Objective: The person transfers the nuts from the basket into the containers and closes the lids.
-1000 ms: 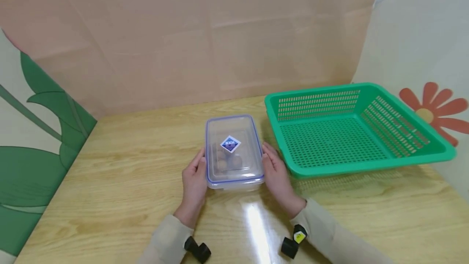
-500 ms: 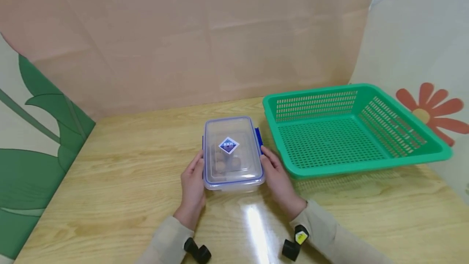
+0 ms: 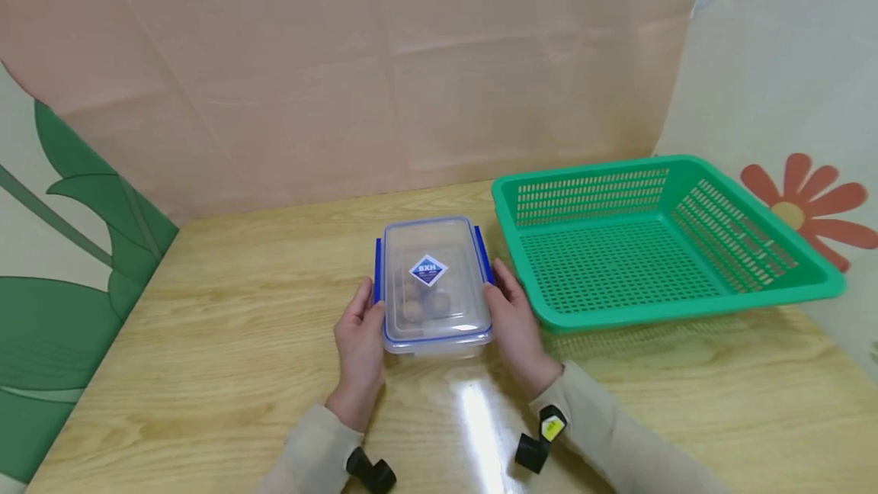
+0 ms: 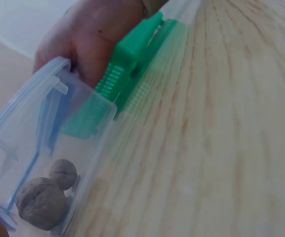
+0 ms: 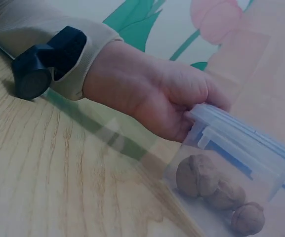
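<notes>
A clear plastic food container (image 3: 439,238) with a blue-edged lid and a diamond-shaped label lies between my hands. Inside are several walnuts (image 5: 196,177), seen through the wall in both wrist views. My left hand (image 3: 360,341) holds the container's left side, thumb at the lid's edge. On the opposite side my right hand (image 3: 517,330) grips it in the same way, thumb at the rim. A blue latch (image 3: 378,269) sticks out on the left, and another blue latch (image 3: 483,254) on the right, each partly covered by a hand.
A green plastic basket (image 3: 624,265) with slatted sides stands close by on the right of the wooden table (image 3: 226,341). A pink sheet (image 3: 309,82) hangs behind the table. Each sleeve carries a black camera mount (image 3: 542,441).
Both blue side latches have swung outward, the right one showing first, then the left. My right hand has shifted slightly along its side. The container has barely moved.
</notes>
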A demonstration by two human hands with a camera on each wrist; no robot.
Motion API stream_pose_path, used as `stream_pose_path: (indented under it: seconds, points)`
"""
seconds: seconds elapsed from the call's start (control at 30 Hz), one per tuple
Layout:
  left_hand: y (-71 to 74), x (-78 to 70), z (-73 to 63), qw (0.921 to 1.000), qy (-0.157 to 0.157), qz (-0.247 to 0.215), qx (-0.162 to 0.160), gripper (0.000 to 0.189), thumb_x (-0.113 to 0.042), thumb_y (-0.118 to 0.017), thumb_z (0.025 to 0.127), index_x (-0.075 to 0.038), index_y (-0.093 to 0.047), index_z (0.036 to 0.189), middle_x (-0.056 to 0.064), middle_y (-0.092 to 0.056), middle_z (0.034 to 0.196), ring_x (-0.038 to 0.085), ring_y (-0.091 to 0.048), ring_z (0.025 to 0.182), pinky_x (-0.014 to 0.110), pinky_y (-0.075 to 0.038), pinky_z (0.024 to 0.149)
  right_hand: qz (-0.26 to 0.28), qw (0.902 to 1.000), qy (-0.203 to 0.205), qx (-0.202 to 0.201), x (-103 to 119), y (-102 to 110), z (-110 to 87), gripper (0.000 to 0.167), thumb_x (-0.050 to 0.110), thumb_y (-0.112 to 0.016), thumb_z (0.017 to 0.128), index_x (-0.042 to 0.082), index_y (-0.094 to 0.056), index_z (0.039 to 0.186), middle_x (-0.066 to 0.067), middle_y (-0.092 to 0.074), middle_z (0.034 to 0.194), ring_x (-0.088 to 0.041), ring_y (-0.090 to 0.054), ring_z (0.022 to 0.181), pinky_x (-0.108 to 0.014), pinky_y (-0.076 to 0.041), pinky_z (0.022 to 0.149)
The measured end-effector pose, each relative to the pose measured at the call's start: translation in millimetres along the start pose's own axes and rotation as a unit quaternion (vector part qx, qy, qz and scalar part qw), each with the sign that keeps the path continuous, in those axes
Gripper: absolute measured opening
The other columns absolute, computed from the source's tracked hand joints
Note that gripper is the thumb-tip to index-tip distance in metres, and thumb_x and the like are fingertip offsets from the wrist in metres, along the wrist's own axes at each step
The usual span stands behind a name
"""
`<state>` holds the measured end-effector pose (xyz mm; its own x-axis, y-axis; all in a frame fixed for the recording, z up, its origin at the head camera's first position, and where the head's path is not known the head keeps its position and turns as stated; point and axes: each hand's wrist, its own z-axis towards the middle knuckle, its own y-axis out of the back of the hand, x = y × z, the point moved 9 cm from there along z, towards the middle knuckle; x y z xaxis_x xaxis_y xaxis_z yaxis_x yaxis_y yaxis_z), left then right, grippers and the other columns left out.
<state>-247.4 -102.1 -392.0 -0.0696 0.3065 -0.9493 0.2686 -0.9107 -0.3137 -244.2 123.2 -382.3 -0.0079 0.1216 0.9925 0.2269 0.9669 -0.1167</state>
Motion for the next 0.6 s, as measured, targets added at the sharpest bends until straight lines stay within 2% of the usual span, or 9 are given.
stream_pose_path:
  seconds: [0.13, 0.33, 0.6]
  points:
    - [-3.8, 1.5, -2.1, 0.9999, 0.005, 0.008, 0.008, 0.046, 0.003, -0.049, 0.089, 0.003, -0.041, 0.135, 0.017, -0.042, 0.14, 0.024, -0.04, 0.13, 0.025, -0.039, 0.101, 0.03, 0.9995, 0.003, -0.003, -2.5, -1.3, 1.7, 0.052, 0.008, -0.04, 0.094, -0.002, -0.026, 0.143, -0.019, -0.028, 0.149, -0.03, -0.028, 0.134, -0.041, -0.026, 0.113]
    - [-5.5, 5.3, -4.3, 0.9999, 0.015, 0.006, 0.003, 0.046, -0.002, -0.048, 0.092, -0.001, -0.041, 0.137, 0.012, -0.042, 0.141, 0.021, -0.038, 0.131, 0.027, -0.036, 0.105, 0.045, 0.9987, 0.013, -0.017, -1.5, -1.9, 0.8, 0.05, 0.005, -0.04, 0.094, -0.001, -0.029, 0.142, -0.017, -0.031, 0.147, -0.029, -0.032, 0.133, -0.039, -0.029, 0.112]
    - [-9.4, 3.2, -5.1, 0.9999, 0.001, 0.001, 0.014, 0.044, 0.0, -0.045, 0.092, -0.001, -0.042, 0.136, 0.011, -0.041, 0.142, 0.022, -0.037, 0.131, 0.028, -0.036, 0.104, 0.046, 0.9985, 0.026, -0.014, 2.4, -4.9, -0.3, 0.047, 0.004, -0.038, 0.095, 0.001, -0.033, 0.141, -0.015, -0.032, 0.147, -0.027, -0.03, 0.135, -0.039, -0.03, 0.111]
